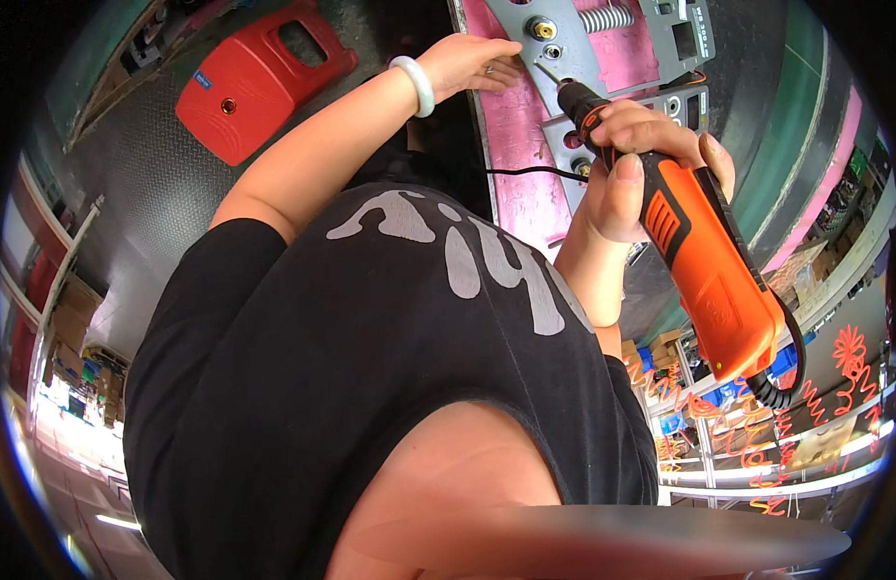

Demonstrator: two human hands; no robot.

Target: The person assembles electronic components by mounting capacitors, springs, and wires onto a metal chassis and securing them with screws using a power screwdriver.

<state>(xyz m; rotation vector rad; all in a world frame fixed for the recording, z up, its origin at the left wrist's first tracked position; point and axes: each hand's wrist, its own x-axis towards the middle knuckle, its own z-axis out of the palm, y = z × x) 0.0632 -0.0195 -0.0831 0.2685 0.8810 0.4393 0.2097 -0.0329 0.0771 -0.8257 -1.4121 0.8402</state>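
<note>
My right hand [651,159] is wrapped round an orange and black corded electric screwdriver [714,266]. The tool's thin bit points up and left, close to a round metal fitting [552,52] on a grey metal panel [525,17]. It is unclear whether the bit touches the panel. My left hand [475,66], a pale bangle [415,87] at its wrist, reaches to the panel's left edge. Its index finger is stretched out there and the others are loosely bent. A brass fitting [542,29] and a coil spring [606,18] are on or beside the panel.
A pink work surface [516,135] lies under the panels. More grey panels [675,43] with dark cutouts are at the right. A black cable [535,170] crosses the surface. On the patterned metal floor [173,222] stands a red plastic casing [260,87]. Shelving with boxes is further right.
</note>
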